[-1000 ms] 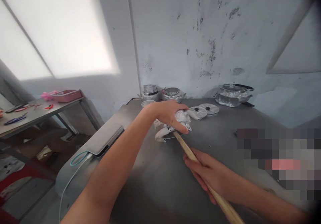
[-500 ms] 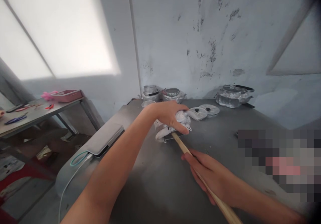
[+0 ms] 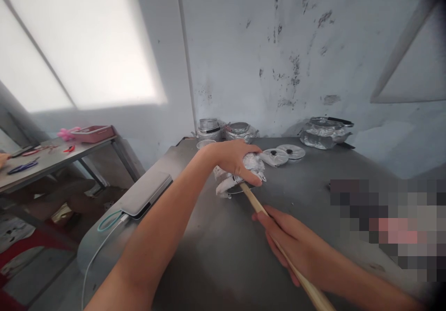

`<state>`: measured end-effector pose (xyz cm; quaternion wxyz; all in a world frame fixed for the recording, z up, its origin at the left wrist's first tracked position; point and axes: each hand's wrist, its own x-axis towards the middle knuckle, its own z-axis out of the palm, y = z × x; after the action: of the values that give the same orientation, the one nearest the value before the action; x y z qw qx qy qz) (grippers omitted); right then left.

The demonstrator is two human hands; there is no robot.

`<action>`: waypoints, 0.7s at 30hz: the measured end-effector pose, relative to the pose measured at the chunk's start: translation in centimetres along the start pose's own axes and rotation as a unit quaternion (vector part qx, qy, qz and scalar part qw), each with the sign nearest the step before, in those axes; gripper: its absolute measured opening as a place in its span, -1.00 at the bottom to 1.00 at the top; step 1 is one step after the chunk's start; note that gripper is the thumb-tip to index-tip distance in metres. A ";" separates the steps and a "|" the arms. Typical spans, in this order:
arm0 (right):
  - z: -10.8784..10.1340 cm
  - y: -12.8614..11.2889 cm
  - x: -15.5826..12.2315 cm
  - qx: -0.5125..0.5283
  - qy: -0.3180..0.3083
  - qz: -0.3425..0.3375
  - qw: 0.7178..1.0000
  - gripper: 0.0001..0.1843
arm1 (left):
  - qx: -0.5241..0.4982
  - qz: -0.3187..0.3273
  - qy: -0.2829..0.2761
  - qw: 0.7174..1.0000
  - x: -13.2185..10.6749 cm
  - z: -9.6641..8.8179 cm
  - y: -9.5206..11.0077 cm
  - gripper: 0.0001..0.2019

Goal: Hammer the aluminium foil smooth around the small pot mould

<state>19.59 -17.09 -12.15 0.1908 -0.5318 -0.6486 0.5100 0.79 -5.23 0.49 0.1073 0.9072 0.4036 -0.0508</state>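
One wooden stick slants away to the left, its far end at a plastic-wrapped bundle

The wooden stick (image 3: pixel 254 199) lies over the grey table (image 3: pixel 195 264), its long axis running diagonally from the lower right, pointing forward and left; its tip is hidden at the near edge of the plastic-wrapped bundle (image 3: pixel 256 162). The right hand (image 3: pixel 284 234) grips the stick along its middle. The left hand (image 3: pixel 233 157) is spread over the bundle, thumb toward the stick, clasping it from above.

Compared with one second ago, the right hand sits slightly farther forward and left; the left hand has kept its place on the bundle.

Counted: one stick, one bundle and two lids with black knobs (image 3: pixel 294 152) just beyond; three groups of wrapped cookware (image 3: pixel 315 136) along the wall; one flat grey device (image 3: pixel 146 192) with one teal and one white cable; one pink tray (image 3: pixel 93 134) on the side table.
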 end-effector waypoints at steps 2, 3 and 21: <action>0.1 0.2 0.0 0.006 0.004 -0.002 1.000 -0.59 | -0.004 -0.002 -0.003 1.000 0.0 0.0 0.0 0.02; 0.1 0.3 0.0 0.004 -0.003 0.007 1.000 -0.58 | -0.005 -0.002 -0.004 1.000 0.0 0.0 0.0 0.03; 0.3 0.5 0.5 0.001 -0.025 0.048 0.999 -0.59 | -0.006 -0.009 -0.005 1.000 -0.1 0.0 0.2 0.04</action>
<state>19.40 -16.83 -12.91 0.1498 -0.5494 -0.6264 0.5323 0.88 -5.38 0.52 0.1142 0.9027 0.4114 -0.0540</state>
